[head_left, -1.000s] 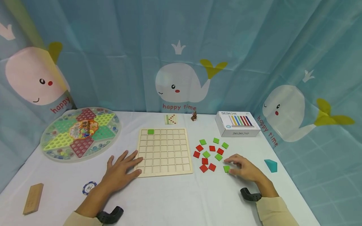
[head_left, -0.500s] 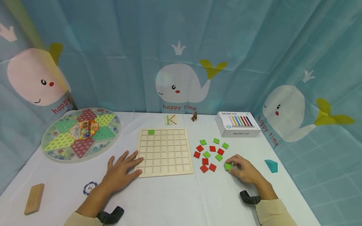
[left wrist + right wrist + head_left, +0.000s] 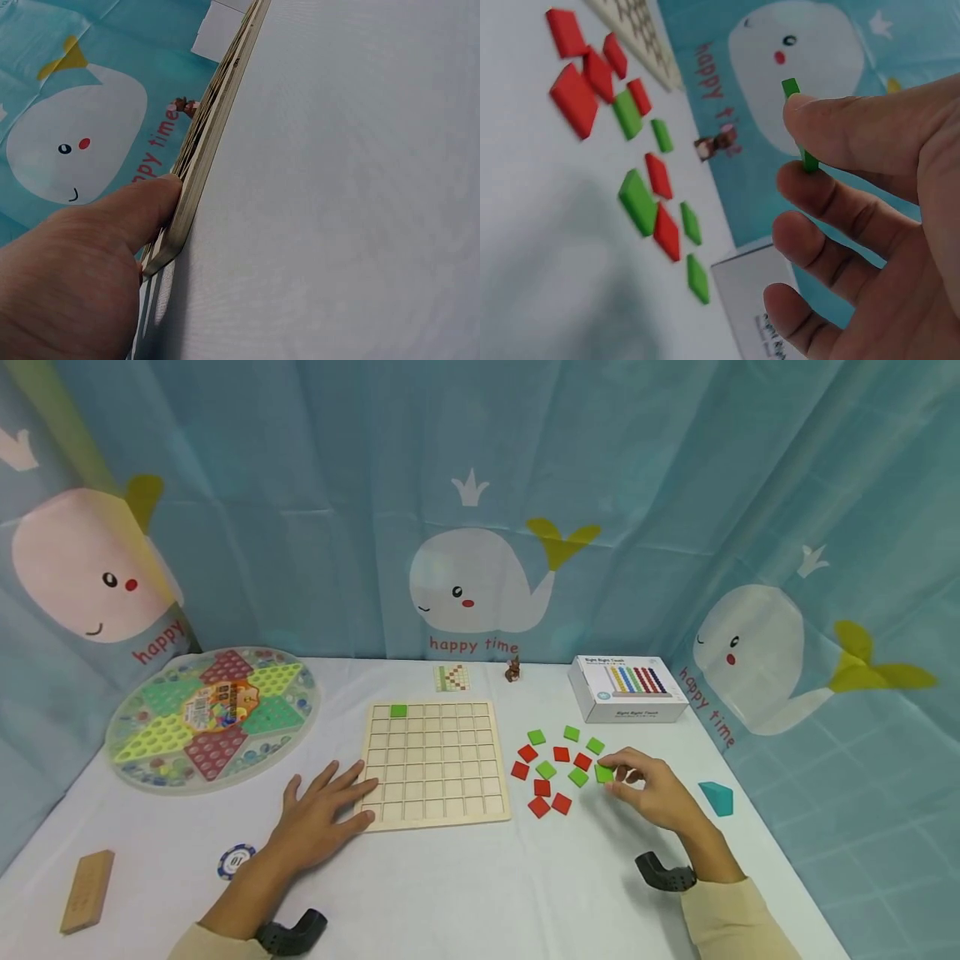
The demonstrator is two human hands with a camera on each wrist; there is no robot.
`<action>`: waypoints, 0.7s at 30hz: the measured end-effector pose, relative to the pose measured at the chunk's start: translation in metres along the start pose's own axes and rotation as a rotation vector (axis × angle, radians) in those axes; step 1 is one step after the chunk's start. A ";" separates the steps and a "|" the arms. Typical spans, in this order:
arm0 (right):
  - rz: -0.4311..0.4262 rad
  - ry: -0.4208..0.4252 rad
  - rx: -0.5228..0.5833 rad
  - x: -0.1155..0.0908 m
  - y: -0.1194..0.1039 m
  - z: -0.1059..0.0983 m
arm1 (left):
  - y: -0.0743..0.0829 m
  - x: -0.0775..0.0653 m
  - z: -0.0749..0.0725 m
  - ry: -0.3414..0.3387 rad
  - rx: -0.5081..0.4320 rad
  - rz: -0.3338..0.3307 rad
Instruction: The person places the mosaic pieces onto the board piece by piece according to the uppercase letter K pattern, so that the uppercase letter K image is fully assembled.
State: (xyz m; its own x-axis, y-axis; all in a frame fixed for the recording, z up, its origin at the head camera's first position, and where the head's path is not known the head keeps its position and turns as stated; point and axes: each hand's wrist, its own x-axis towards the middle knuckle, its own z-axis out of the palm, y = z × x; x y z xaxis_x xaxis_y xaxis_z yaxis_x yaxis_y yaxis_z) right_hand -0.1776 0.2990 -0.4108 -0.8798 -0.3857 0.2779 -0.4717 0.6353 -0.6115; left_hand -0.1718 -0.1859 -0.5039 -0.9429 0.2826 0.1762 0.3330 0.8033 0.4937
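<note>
Here, right of the gridded board (image 3: 436, 771), the right hand (image 3: 651, 791) pinches a green tile (image 3: 603, 774), probably light and stiff, best held by opposite edges; the left hand (image 3: 318, 815), spread, touches the board's left edge.

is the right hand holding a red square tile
No, the right hand pinches a thin green square tile in its fingers, held above the white table.

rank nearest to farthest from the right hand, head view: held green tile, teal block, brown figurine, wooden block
1. Held green tile: pinched in the right hand
2. Teal block: right of the hand
3. Brown figurine: left, toward the back
4. Wooden block: far left, front
</note>
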 end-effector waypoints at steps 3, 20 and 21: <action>-0.002 0.002 -0.005 0.007 -0.002 -0.002 | 0.001 -0.001 -0.001 -0.002 -0.002 -0.007; -0.078 0.047 0.010 0.046 -0.039 -0.002 | 0.003 0.000 -0.001 0.011 -0.002 0.007; -0.080 0.044 0.013 0.049 -0.041 -0.001 | 0.003 0.000 -0.001 0.011 -0.003 0.008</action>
State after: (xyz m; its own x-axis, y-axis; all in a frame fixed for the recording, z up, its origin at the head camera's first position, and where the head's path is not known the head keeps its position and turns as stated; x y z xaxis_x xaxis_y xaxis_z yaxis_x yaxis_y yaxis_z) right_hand -0.2012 0.2550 -0.3714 -0.8413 -0.4047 0.3584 -0.5399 0.5950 -0.5954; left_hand -0.1710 -0.1842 -0.5014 -0.9401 0.2835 0.1892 0.3407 0.7994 0.4948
